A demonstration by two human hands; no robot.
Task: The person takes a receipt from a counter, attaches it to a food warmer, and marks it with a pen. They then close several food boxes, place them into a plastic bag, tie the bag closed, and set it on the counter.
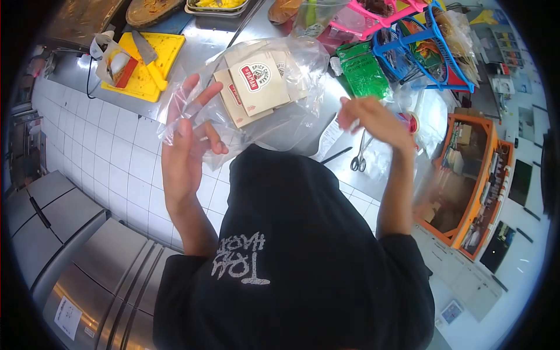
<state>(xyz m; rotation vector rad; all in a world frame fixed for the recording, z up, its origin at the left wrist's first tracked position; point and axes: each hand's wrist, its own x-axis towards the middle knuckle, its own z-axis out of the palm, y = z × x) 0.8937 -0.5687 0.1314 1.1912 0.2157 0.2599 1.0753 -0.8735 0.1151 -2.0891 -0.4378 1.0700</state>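
Steel kitchen surface [233, 41] is lying ahead. Left hand [185, 146] is pinching the clear plastic bag [262, 99] of Spicy Chicken packets [256, 84] w/ fingers spread; bag is stretching rightward toward right hand [373, 119], blurred, grip can't tell; scissors [360, 154] below it.

Bare steel beside scissors [359, 157]; baskets [420, 52] – cutting board [146, 64] flank it.

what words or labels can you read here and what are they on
"SPICY CHICKEN": red badge on the paper sleeve inside the clear plastic bag at the left hand.
Smaller word under it: too blurred.
White print on the black shirt: upside down, unreadable.
Sticker on the steel fridge: too small.
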